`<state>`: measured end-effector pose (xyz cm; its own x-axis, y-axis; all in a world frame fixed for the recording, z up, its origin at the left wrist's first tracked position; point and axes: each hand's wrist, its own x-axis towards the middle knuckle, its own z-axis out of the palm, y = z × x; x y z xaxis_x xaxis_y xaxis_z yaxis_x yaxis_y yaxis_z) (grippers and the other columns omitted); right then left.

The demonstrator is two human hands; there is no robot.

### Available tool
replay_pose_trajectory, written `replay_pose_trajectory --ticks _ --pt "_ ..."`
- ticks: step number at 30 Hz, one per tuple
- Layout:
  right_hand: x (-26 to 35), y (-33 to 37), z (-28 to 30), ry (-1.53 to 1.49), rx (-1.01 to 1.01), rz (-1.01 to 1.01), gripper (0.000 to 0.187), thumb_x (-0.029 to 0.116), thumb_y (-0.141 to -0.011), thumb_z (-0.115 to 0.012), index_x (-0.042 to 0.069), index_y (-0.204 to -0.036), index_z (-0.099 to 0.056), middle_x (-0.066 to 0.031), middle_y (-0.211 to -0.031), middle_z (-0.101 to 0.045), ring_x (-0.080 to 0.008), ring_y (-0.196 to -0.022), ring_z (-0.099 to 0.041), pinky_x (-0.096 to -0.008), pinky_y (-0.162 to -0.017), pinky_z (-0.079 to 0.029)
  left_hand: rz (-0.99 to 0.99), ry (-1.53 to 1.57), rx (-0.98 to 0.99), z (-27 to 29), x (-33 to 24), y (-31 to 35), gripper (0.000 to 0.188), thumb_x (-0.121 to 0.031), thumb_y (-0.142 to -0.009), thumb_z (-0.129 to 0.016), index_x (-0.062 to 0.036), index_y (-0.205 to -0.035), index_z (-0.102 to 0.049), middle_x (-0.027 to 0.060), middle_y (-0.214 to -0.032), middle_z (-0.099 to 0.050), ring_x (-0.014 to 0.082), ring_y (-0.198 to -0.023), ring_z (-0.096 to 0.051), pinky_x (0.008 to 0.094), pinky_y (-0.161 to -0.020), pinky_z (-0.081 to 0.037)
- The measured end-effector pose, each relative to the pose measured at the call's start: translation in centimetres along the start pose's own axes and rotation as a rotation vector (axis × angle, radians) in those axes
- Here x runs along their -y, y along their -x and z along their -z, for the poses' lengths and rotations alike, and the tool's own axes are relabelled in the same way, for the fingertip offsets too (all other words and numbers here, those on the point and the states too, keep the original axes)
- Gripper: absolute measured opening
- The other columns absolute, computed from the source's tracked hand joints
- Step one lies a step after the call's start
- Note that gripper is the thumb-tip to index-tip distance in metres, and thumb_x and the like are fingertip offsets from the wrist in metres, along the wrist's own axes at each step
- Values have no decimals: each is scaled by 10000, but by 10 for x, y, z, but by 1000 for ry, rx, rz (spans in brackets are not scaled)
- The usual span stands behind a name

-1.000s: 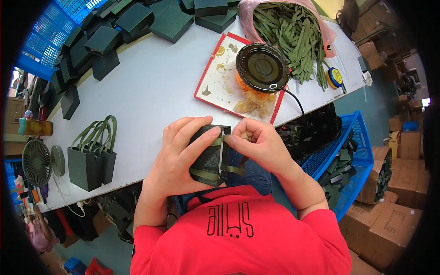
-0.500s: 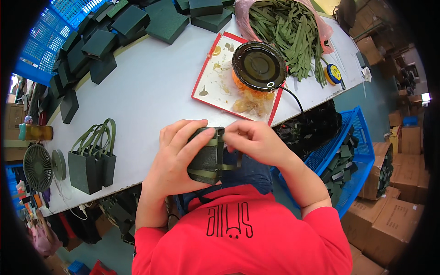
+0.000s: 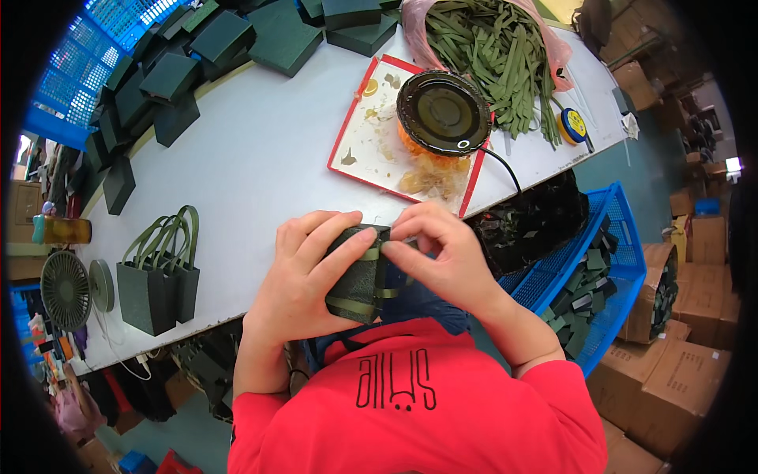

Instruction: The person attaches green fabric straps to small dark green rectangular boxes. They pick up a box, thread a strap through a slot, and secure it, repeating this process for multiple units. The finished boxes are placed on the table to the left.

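Centrally in the head view, which I monitored from a distance, the person's left hand was wrapped around a small dark green, box-shaped container with a textured surface, its fingers spread across the upper face. The container was held at the near edge of the white tabletop, in front of the red short-sleeved shirt. I noted two olive-green flat fabric ribbons crossing it, one near its top, one near its bottom. The right hand was partly curled, with thumb and forefinger nearly together at the container's upper right edge; I could not tell whether they pinched anything. Beyond the hands lay a white, red-rimmed tray bearing a round black-topped pot with an orange base. Behind it, a pink plastic bag held loose olive-green strips. Leftward, I saw dark green small handled bags upright beside a round dark fan.
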<state>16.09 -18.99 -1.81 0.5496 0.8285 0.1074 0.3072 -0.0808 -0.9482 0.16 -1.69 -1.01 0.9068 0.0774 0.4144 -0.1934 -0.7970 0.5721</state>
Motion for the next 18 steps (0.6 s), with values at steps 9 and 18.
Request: replay_pose_trajectory --ticks 9,18 --pt "-14 -1 -3 -431 55 -319 180 170 -993 -673 -1 -955 -712 16 -786 -579 -40 -644 -492 -223 -577 -394 8 51 -19 -10 4 1 1009 -297 -552 -932 -103 -1440 -493 128 -1423 -543 355 -1267 -520 504 -1029 -395" --pt "-26 2 33 -765 -637 171 305 151 -1040 -613 -69 -1249 -642 13 -837 -561 -57 -683 -448 -217 -613 -375 95 105 -37 -5 6 8 1070 -361 -583 -948 -86 -1482 -437 166 -1437 -535 377 -1296 -502 496 -1063 -381"
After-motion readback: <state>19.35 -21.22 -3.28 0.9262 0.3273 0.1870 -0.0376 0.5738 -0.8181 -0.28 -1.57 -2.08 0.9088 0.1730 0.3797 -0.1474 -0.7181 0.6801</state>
